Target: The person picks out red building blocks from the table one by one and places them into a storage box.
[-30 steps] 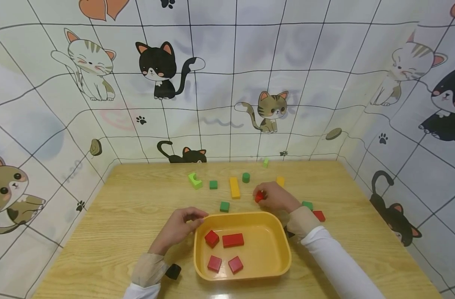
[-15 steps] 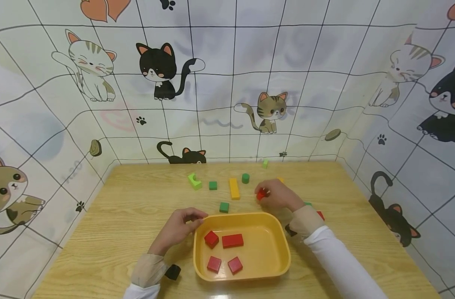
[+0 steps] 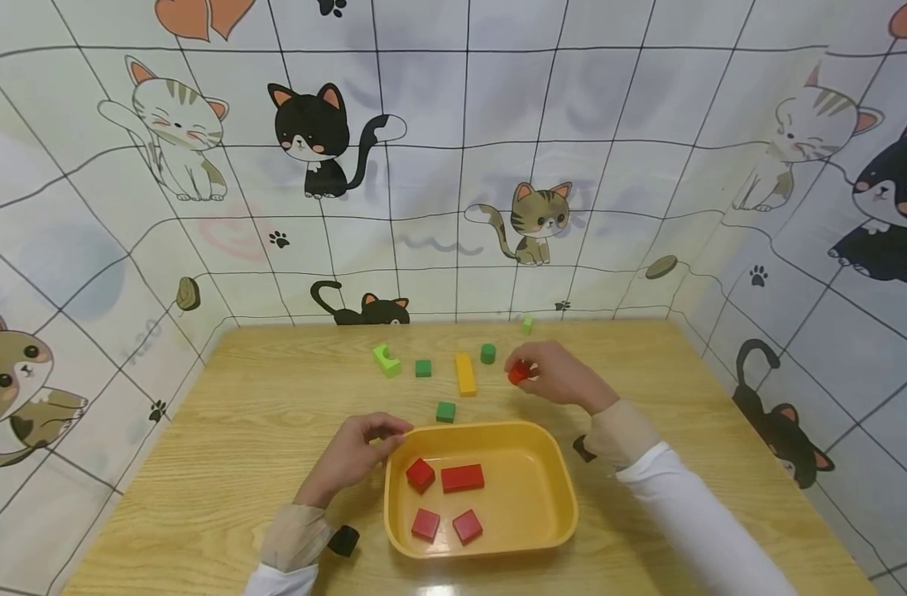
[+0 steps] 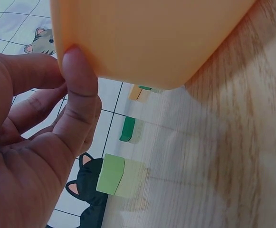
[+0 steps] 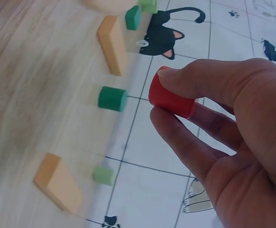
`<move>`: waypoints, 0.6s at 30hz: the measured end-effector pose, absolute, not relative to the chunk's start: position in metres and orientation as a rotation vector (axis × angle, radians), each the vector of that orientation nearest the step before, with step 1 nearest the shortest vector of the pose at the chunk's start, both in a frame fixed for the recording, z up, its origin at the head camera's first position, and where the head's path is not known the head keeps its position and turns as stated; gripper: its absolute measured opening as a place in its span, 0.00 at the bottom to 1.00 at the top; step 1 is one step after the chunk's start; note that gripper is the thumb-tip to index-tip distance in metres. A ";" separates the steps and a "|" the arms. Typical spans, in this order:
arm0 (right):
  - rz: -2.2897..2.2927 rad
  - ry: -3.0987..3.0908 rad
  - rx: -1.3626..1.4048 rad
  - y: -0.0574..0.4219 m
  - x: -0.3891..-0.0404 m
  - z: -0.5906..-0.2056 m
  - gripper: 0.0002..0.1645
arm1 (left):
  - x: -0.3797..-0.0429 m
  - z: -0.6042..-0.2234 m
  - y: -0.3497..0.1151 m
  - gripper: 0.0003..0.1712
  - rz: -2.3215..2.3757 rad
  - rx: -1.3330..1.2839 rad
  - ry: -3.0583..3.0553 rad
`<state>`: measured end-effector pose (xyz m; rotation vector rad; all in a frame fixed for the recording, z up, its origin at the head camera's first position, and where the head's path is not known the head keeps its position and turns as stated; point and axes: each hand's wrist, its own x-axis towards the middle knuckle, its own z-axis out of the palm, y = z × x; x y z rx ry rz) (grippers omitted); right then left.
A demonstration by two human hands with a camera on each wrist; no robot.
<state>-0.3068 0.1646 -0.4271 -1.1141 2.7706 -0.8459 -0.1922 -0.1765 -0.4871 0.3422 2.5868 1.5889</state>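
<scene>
My right hand (image 3: 561, 377) pinches a red cylinder block (image 5: 172, 97) between thumb and fingers, held up beyond the far right of the tray. At the tray's far left corner, my left hand (image 3: 355, 457) pinches the rim of the yellow tray (image 3: 528, 497) with thumb and fingertip, as the left wrist view shows on the tray's wall (image 4: 152, 38). Inside the tray lie a red cube (image 3: 420, 475), a long red block (image 3: 462, 478) and two square red blocks (image 3: 426, 525), all in its left and middle part.
Beyond the tray are a yellow plank (image 3: 465, 374), green blocks (image 3: 445, 411), a green cylinder (image 5: 111, 98), a lime arch (image 3: 386, 362) and a small lime block (image 3: 527, 324). Black blocks (image 3: 344, 540) flank the tray. Another yellow block (image 5: 57, 183) shows in the right wrist view.
My right hand has risen and moved slightly away with the red cylinder, its arm now covering the green and red blocks at the right. My left hand and the tray have stayed put.
</scene>
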 end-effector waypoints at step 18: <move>-0.664 2.671 -1.366 0.129 -0.267 -0.382 0.11 | -0.195 -0.492 -0.178 0.11 1.621 0.342 2.554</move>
